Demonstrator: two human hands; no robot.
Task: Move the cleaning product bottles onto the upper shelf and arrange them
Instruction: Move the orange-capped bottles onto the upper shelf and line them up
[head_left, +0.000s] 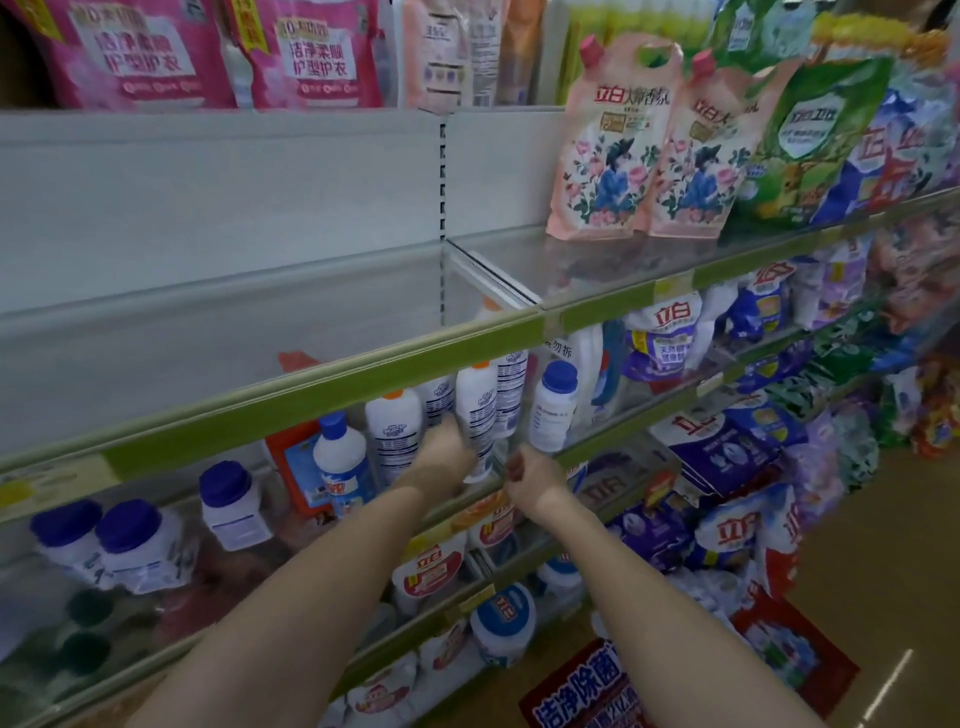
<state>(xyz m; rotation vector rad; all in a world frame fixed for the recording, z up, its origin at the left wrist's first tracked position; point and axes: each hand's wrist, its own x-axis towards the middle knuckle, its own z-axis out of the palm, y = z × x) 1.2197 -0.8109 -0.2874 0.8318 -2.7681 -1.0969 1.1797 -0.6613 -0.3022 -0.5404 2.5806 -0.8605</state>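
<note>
Forearms low center; left hand (441, 457) grasping white bottle (477, 415) mid-frame, right hand (532, 480) clenched, holding nothing, just beside.

Dim, soft, slightly blurred picture; wide-angle bending at edges.

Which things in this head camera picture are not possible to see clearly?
- Left hand: its fingers reach behind the tall white plastic bottle, so the grip is hidden.
- Caps of the white bottles: covered by the green shelf edge strip.
- Small print on the bottle labels: too blurred to read.
- Right hand: curled; whether it holds something is unclear.
</note>
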